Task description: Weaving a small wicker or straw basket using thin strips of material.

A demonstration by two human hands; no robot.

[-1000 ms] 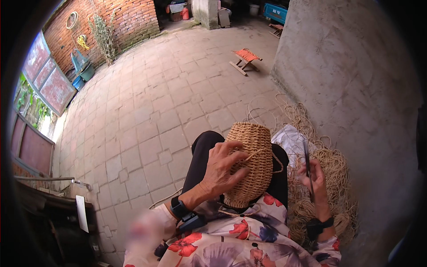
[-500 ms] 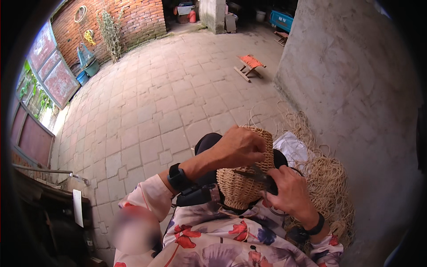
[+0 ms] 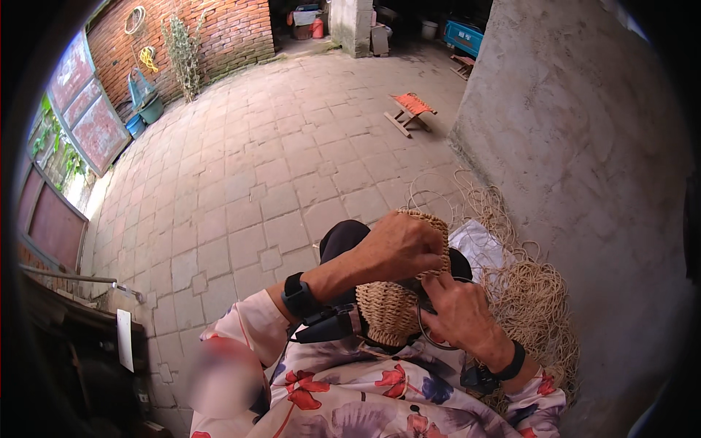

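Observation:
A tan woven cord basket (image 3: 387, 312) rests in my lap, its upper part rising past my hands. Reaching across it, my left hand (image 3: 409, 244) is closed against the upper weave, its fingertips pinched at the basket's side; what lies between them is hidden. My right hand (image 3: 465, 314) is closed round dark-handled scissors (image 3: 422, 296), close beside the left fingertips. The scissors' blades are mostly covered by the hands and the basket, and a thin handle loop curves below the right fingers.
Loose tan cord (image 3: 537, 314) is heaped at my right beside a white sheet (image 3: 478, 244), along a grey wall (image 3: 577, 146). An orange-topped folding stool (image 3: 412, 106) stands ahead on the paved floor (image 3: 292, 160). At left are a metal gate (image 3: 91, 109) and a dark piece of furniture (image 3: 80, 350).
My right hand has moved up and closer to the left, turning the scissors so their blades no longer show plainly. My left hand has shifted slightly right and down against the basket.

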